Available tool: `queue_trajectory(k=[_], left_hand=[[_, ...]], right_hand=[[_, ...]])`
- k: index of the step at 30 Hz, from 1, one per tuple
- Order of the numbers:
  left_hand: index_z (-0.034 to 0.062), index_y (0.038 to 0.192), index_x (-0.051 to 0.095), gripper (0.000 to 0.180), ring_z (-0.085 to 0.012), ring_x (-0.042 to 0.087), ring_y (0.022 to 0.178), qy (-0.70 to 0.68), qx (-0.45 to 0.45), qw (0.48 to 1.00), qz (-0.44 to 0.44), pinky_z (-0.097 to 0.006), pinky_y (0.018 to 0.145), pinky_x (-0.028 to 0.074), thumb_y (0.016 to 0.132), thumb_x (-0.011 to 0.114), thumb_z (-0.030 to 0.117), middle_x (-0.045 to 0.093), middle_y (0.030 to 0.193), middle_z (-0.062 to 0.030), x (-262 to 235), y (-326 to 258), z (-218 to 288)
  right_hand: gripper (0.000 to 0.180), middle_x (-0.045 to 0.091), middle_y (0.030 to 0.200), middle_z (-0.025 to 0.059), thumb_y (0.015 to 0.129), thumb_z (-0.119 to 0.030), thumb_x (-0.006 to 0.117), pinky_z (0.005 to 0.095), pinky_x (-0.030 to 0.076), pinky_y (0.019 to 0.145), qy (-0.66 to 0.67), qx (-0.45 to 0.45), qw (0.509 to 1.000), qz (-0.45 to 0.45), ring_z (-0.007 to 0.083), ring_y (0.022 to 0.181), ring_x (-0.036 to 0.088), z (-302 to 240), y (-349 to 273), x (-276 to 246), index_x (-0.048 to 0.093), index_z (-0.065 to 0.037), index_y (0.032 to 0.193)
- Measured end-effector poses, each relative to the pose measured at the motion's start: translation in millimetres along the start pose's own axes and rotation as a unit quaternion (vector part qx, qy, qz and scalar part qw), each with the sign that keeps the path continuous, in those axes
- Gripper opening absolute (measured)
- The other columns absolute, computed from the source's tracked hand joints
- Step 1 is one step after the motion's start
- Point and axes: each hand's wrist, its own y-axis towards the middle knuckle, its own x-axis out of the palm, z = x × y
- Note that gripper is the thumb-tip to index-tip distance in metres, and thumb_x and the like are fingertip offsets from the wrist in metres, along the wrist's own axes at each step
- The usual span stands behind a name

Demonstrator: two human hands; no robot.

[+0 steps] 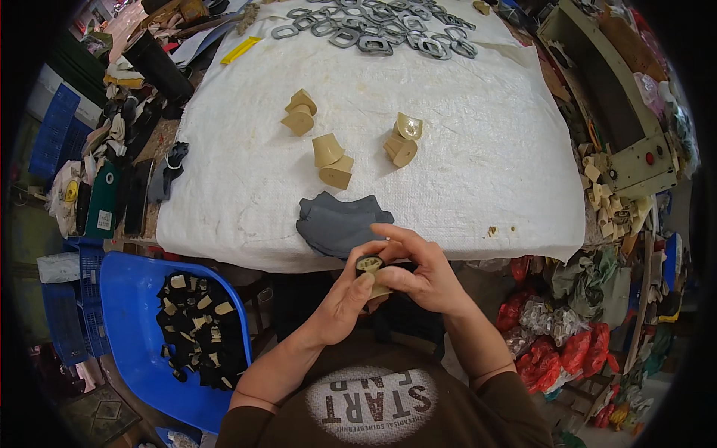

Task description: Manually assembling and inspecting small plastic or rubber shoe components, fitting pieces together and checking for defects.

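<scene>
Close to my body, just off the table's front edge, I hold a beige shoe heel (pixel 379 290) with dark covering around its top end. My left hand (pixel 337 305) is closed around it from the left, the thumb lying along it. From the other side my right hand (pixel 427 278) grips it, thumb pressed against it and index finger raised. Part of the heel is hidden by my fingers. Just beyond my hands lies a stack of dark grey cut pieces (pixel 342 222). Several bare beige heels stand farther back in nested pairs: left (pixel 299 113), middle (pixel 332 160) and right (pixel 403 140).
A white sheet (pixel 478 187) covers the table. Many grey ring-shaped pieces (pixel 373 28) lie at its far end, near a yellow strip (pixel 240 50). At lower left is a blue tub (pixel 131 328) of black-covered heels; red bags (pixel 549 366) lie at right.
</scene>
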Motion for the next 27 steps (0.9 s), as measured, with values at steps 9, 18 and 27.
queue_trajectory(k=[9,18,27], left_hand=[[0.0095,0.119,0.046,0.056,-0.0128,0.048,0.069,-0.400,-0.084,0.910,-0.066,-0.028,0.058,0.041,0.096,0.023,0.054,0.054,0.089,-0.0041,0.9,-0.1,-14.4],[-0.0003,0.116,0.047,0.065,-0.0105,0.053,0.084,-0.115,-0.079,0.989,-0.042,-0.026,0.071,0.047,0.086,0.052,0.057,0.054,0.095,-0.0045,-14.7,-0.3,-3.9],[-0.0043,0.134,0.028,0.065,-0.0143,0.045,0.114,0.016,0.102,0.995,0.004,-0.027,0.092,0.041,0.094,0.041,0.045,0.040,0.127,-0.0109,-4.7,0.9,-6.8]], right_hand=[[0.021,0.048,0.108,0.0097,0.077,-0.004,0.062,0.0372,0.035,0.088,-0.058,-0.155,0.986,0.034,0.0255,0.107,0.038,3.9,-6.8,9.5,0.061,-0.008,0.098],[0.035,0.043,0.107,0.0091,0.075,-0.013,0.068,0.0303,0.036,0.089,0.187,-0.102,0.976,0.036,0.0192,0.101,0.043,10.0,-9.4,3.1,0.057,-0.004,0.107],[0.049,0.040,0.125,0.0121,0.077,-0.029,0.071,0.0366,0.033,0.097,-0.070,-0.145,0.986,-0.052,0.0272,0.115,0.037,-3.3,-1.7,-0.8,0.055,-0.005,0.117]])
